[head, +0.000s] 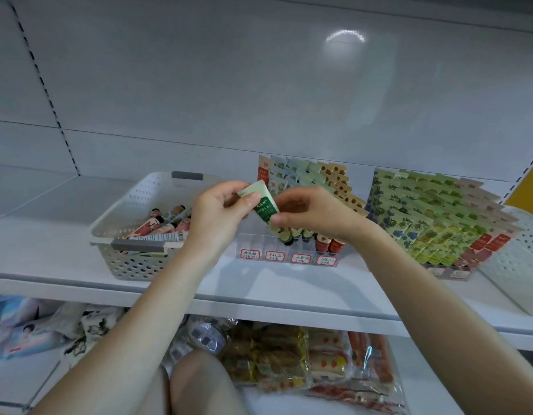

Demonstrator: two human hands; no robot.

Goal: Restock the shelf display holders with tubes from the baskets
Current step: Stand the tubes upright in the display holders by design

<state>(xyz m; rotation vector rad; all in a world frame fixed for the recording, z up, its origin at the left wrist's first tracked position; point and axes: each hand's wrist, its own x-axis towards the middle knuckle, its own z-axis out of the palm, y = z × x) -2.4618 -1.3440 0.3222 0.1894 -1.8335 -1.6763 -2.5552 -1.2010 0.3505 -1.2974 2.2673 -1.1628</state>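
Both hands hold one pale green tube with a dark green label (263, 202) in the air above the shelf. My left hand (222, 209) pinches its flat crimped end, and my right hand (310, 211) pinches its lower cap end. Just behind and below the tube stands a clear tiered display holder (289, 256) with red-framed labels, filled at the back and right with tubes, its front left slots bare. To the left sits a white perforated basket (130, 232) with several tubes lying in it.
A second holder (439, 217) packed with green and pink tubes stands to the right, next to another white basket (526, 259) at the right edge. Snack packets (292, 357) and tissue packs (22, 327) fill the shelf below. My knee (199, 381) shows at the bottom.
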